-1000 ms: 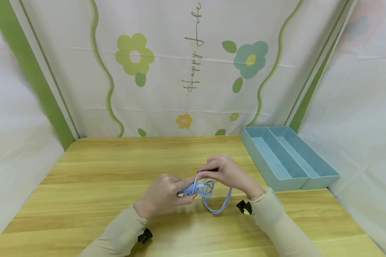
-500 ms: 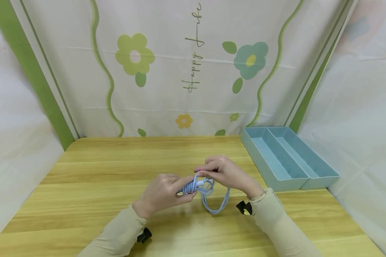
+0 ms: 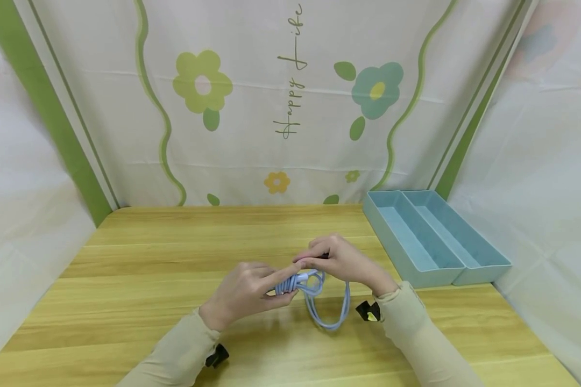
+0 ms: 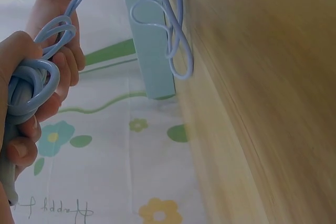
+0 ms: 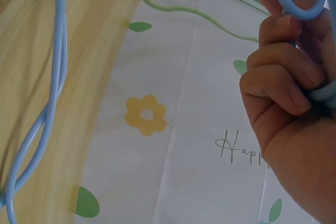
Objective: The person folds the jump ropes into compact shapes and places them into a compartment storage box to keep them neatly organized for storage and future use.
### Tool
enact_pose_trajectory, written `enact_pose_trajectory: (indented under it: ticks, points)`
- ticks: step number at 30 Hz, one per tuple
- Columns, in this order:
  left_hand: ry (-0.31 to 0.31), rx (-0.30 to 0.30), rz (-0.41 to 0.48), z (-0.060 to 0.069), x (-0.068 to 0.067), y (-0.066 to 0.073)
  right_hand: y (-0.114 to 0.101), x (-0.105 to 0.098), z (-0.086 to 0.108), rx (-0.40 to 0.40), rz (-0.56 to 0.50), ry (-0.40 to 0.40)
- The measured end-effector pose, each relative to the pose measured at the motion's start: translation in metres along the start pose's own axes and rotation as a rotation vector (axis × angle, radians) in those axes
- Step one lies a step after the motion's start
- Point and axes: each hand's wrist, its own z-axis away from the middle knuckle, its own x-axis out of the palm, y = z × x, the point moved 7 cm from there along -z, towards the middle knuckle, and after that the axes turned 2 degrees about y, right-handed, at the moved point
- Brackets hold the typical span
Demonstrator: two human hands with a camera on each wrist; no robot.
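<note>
My left hand (image 3: 244,293) grips a wound bundle of light blue cable (image 3: 284,286) between thumb and fingers, above the table. Tight turns wrap round the bundle, and a pale connector-like piece (image 3: 302,277) sits at its right end. Close by on the right, my right hand (image 3: 344,262) pinches the cable, its fingertips meeting the left hand's. Something dark shows between the right fingers; what it is cannot be made out. A doubled loop of cable (image 4: 181,45) hangs below the right hand. In the left wrist view a thick greyish end (image 4: 7,174) lies within the left hand.
Two light blue trays (image 3: 457,263) stand side by side at the back right of the wooden table (image 3: 174,242). A floral-printed cloth (image 3: 252,118) rises behind the table, with pale cloth at both sides.
A left finger has stretched over the top of the wraps to meet the right fingertips. The hanging loop has swung slightly right and lower. Both forearms have barely moved.
</note>
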Motion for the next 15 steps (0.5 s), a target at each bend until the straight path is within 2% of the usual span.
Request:
enact_pose_trajectory:
  ticks: [7, 15]
  points:
    - [0.056, -0.087, 0.135, 0.0, -0.002, -0.01, 0.006, 0.001, -0.001, 0.034, -0.044, -0.021]
    - [0.175, -0.204, 0.314, 0.002, -0.007, -0.024, 0.017, 0.0, 0.0, 0.121, -0.106, 0.008]
